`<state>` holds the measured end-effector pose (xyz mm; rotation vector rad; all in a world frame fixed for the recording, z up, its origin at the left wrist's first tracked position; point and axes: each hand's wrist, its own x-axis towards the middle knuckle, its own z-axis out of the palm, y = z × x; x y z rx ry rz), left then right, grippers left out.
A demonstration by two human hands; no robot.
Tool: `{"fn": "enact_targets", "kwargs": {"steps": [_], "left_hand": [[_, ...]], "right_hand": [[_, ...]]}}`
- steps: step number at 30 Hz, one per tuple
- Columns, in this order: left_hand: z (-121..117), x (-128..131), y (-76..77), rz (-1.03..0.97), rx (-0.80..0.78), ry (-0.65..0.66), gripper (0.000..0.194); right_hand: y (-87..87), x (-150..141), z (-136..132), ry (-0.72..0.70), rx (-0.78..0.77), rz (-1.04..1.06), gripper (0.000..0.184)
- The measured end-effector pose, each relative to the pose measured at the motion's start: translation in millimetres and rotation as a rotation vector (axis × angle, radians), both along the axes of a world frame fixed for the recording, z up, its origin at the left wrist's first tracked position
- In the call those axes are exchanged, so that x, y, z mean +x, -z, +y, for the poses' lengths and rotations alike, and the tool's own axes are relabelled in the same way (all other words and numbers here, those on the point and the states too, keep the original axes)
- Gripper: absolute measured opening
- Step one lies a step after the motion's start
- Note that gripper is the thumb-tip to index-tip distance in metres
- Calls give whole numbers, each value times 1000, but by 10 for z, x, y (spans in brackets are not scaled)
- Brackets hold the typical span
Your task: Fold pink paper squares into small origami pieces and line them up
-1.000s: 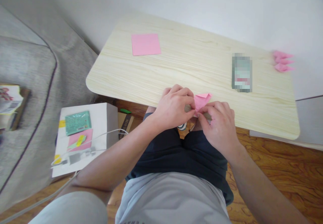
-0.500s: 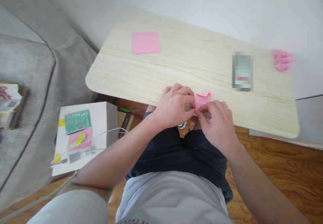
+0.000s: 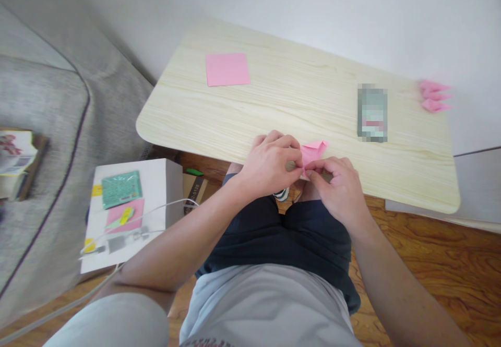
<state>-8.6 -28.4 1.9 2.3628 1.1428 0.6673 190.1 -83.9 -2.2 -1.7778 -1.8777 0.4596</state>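
Note:
A small folded piece of pink origami paper (image 3: 312,152) is at the near edge of the table, between my two hands. My left hand (image 3: 273,160) pinches its left side, with thumb and forefinger closed on the paper. The thumb and forefinger of my right hand (image 3: 335,181) pinch its lower near corner, close to the left fingertips. A pointed flap of the paper sticks up to the right, and its lower part is partly hidden by my fingers.
On the wooden table (image 3: 297,91) lie a pink paper square (image 3: 227,69), a pixelated phone-like object (image 3: 372,113) and several folded pink paper pieces (image 3: 433,96) at the right end. A white box (image 3: 154,180) at left bears a green packet (image 3: 121,189), paper and cables.
My right thumb and forefinger have shifted slightly along the paper's lower corner. Both hands keep hold of the paper. The whole view has tilted a little.

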Motion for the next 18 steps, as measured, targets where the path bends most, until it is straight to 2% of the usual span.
{"fn": "enact_targets", "kwargs": {"steps": [7, 18], "left_hand": [[-14, 14, -10, 3, 1, -13, 10], [-8, -2, -1, -12, 7, -7, 9]], "right_hand": [[1, 13, -15, -17, 23, 17, 14], [28, 48, -15, -52, 60, -13, 15]]}}
